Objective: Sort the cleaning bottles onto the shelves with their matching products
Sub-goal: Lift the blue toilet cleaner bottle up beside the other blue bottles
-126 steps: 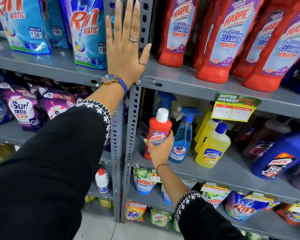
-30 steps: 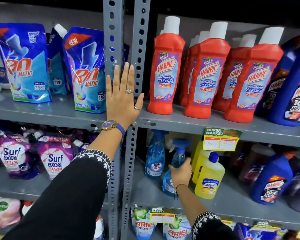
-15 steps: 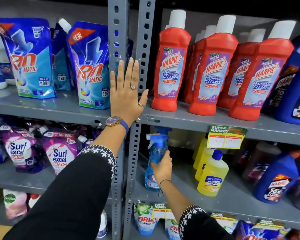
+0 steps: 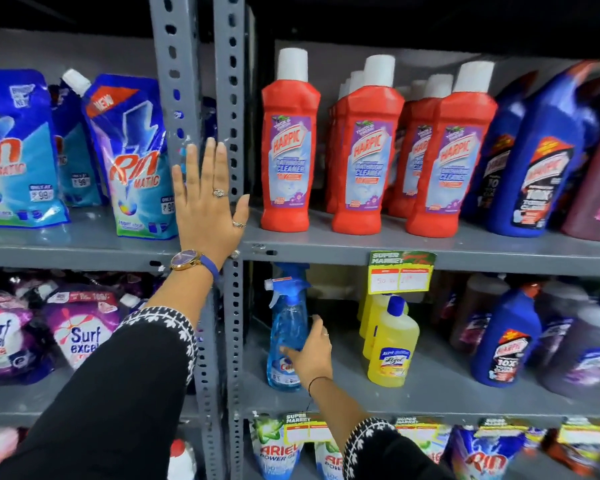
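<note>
A blue Colin spray bottle (image 4: 286, 327) stands upright at the left end of the middle shelf (image 4: 430, 386). My right hand (image 4: 310, 351) is wrapped around its lower right side, thumb across the front. My left hand (image 4: 210, 202) lies flat with fingers spread against the grey shelf upright (image 4: 231, 98), holding nothing. On the upper shelf (image 4: 395, 247) stands a row of red Harpic bathroom cleaner bottles (image 4: 288, 147) with white caps. Blue Harpic bottles (image 4: 541, 157) stand to their right.
Yellow Lizol bottles (image 4: 390, 344) stand right of the spray bottle, with a blue Harpic bottle (image 4: 506, 334) and dark bottles further right. Rin pouches (image 4: 132, 161) and Surf Excel pouches (image 4: 80, 327) fill the left bay. A price tag (image 4: 400, 271) hangs on the upper shelf edge. Ariel pouches (image 4: 278, 448) sit below.
The red Harpic bottle that my right hand held on the middle shelf is gone from there. My right hand now holds a blue spray bottle, moved left and set upright. My left hand stayed put.
</note>
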